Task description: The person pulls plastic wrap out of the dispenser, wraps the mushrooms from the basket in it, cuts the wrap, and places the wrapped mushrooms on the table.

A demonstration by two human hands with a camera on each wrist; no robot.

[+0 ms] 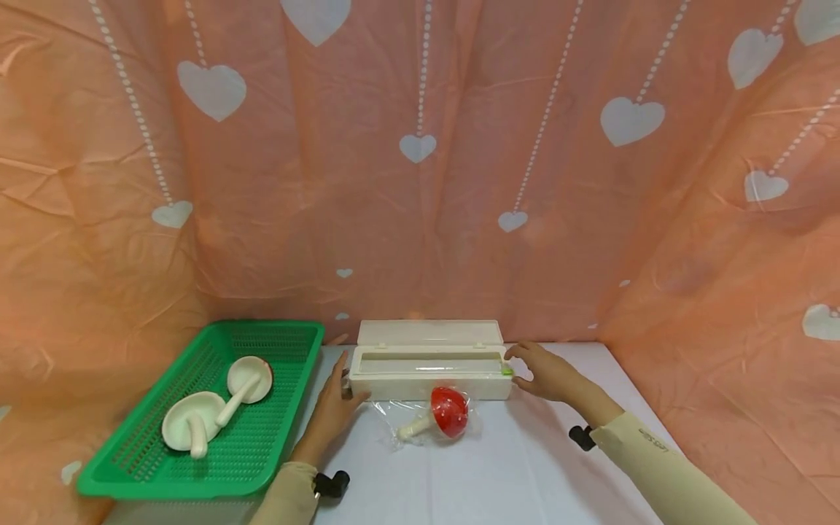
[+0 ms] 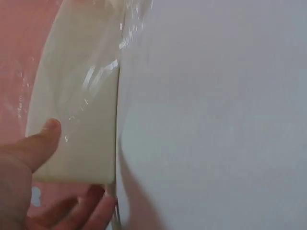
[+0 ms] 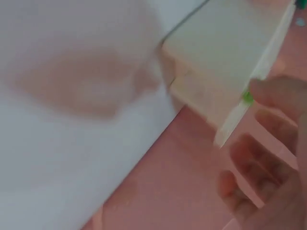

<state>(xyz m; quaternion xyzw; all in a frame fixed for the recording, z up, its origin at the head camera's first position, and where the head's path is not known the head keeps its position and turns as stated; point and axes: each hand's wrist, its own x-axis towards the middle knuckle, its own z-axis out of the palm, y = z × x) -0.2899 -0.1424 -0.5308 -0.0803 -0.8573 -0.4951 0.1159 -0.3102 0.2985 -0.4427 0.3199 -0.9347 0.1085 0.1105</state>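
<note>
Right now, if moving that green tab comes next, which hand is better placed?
Probably the right hand: its fingers are right by the green tab, at the right end of the box. The left hand is at the opposite end.

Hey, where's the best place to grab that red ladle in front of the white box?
Probably by its pale handle, coming from the near left: the handle points that way, away from the rounded red bowl, while the white box stands behind. Clear film surrounds it, so it may slip.
</note>
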